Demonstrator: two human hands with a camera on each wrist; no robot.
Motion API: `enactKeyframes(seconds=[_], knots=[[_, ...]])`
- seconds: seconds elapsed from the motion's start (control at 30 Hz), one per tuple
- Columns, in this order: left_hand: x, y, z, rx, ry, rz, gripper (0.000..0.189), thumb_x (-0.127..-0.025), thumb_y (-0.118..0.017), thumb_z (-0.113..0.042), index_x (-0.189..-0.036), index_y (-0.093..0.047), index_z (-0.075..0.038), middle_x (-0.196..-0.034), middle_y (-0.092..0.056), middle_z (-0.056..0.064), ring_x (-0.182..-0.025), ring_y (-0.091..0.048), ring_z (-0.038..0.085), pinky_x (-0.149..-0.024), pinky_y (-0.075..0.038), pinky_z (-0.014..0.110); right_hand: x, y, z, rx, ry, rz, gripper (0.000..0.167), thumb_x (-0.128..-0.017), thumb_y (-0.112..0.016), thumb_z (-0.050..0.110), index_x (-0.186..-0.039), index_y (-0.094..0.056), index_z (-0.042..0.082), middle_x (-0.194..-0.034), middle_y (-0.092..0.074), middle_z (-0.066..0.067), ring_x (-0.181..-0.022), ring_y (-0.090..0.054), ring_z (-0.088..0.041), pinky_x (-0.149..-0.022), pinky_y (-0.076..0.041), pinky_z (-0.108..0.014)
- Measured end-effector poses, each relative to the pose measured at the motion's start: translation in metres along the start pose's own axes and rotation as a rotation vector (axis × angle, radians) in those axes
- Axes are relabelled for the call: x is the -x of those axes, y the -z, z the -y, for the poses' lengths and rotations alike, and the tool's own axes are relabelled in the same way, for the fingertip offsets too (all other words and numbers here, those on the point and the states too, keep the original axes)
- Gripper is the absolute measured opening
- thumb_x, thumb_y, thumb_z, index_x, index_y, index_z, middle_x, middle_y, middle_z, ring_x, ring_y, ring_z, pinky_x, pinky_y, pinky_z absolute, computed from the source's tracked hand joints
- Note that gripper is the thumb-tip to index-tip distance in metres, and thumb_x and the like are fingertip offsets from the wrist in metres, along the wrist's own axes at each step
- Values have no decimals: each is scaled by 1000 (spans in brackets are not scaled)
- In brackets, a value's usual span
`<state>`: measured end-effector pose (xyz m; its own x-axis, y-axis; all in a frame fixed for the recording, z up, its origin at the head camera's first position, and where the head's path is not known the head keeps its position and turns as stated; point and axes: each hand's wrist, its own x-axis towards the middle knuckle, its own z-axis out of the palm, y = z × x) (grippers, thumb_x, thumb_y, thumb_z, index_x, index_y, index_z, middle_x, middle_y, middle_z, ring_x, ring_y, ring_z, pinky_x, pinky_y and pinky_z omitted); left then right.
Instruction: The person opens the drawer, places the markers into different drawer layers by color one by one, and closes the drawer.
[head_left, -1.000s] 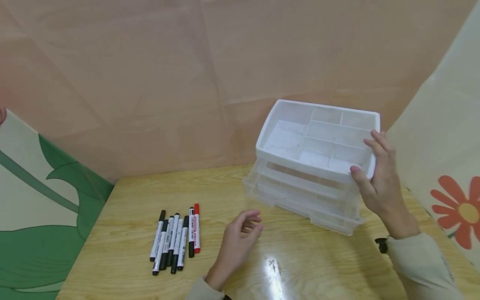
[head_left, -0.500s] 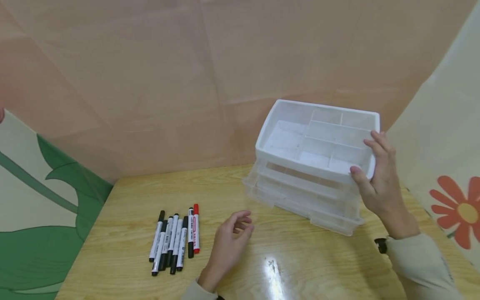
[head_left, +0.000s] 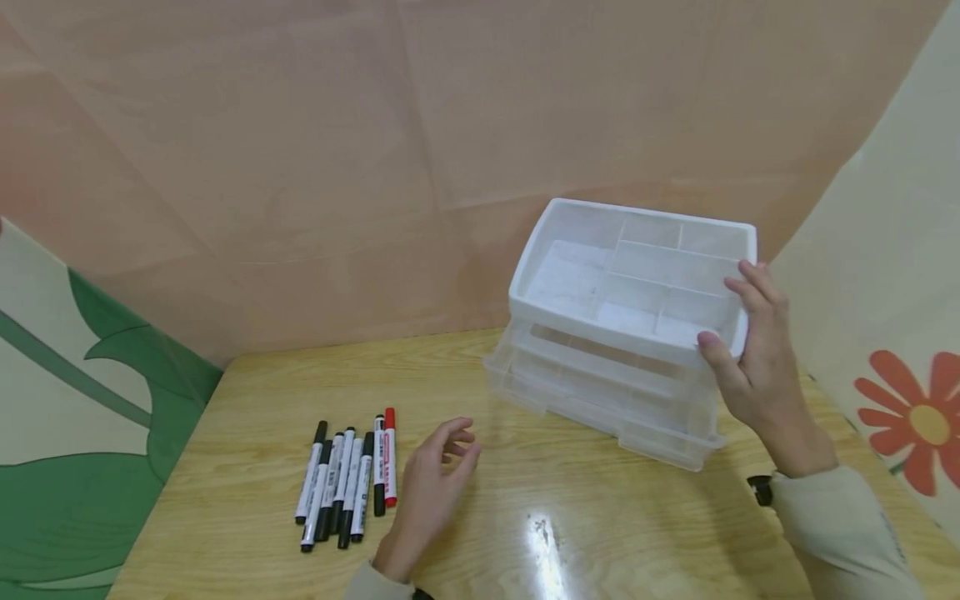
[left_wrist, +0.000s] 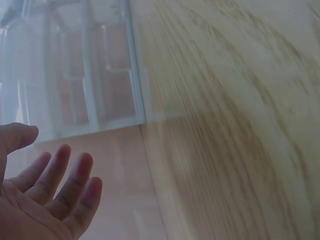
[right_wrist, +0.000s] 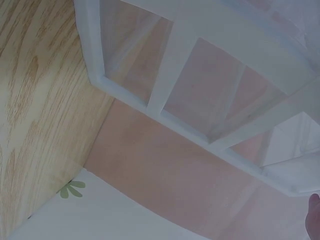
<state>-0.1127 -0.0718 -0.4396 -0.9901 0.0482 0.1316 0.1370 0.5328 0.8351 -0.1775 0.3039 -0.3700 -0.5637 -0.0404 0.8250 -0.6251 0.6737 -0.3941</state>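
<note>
Left hand (head_left: 435, 487) had shifted left, closer to the markers (head_left: 344, 471); its fingers were loosely bent, held nothing. Right hand (head_left: 765, 367) gripped the box (head_left: 615, 332), fingers over the right rim. Box stood on the desk's (head_left: 247, 442) right half; markers lay clustered on the left.

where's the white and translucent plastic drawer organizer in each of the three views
Head: right of centre, the white and translucent plastic drawer organizer, held by the right hand.
Left wrist: upper left corner, cut off by the picture's edge.
Right wrist: across the top, down to the right edge.
Shared landmark: pale wood-grain tabletop.
</note>
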Motion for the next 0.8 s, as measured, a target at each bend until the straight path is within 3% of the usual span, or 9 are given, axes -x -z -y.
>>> enactKeyframes(seconds=[0.43, 0.57, 0.8], knots=[[0, 12, 10, -72, 30, -44, 33, -93, -69, -21, -126, -64, -18, -108, -73, 4, -92, -69, 15, -82, -58, 40, -1, -1, 0, -10, -1, -2, 80, -95, -54, 56, -138, -41, -11, -154, -32, -26, -150, -20, -39, -126, -13, -44], [0, 15, 12, -74, 33, -50, 33, -93, -70, -21, -125, -64, -18, -109, -73, 5, -93, -68, 15, -81, -58, 37, -1, -1, 0, -7, -4, 3, 80, -95, -54, 56, -138, -41, -11, -154, -32, -26, -151, -19, -35, -126, -13, -46], [0, 20, 19, -34, 13, -30, 35, -93, -69, -17, -127, -63, -14, -110, -72, 9, -97, -68, 21, -91, -55, 46, -1, -2, 0, -14, -7, 5, 80, -95, -54, 54, -138, -41, -11, -154, -32, -25, -152, -19, -34, -126, -13, -44]])
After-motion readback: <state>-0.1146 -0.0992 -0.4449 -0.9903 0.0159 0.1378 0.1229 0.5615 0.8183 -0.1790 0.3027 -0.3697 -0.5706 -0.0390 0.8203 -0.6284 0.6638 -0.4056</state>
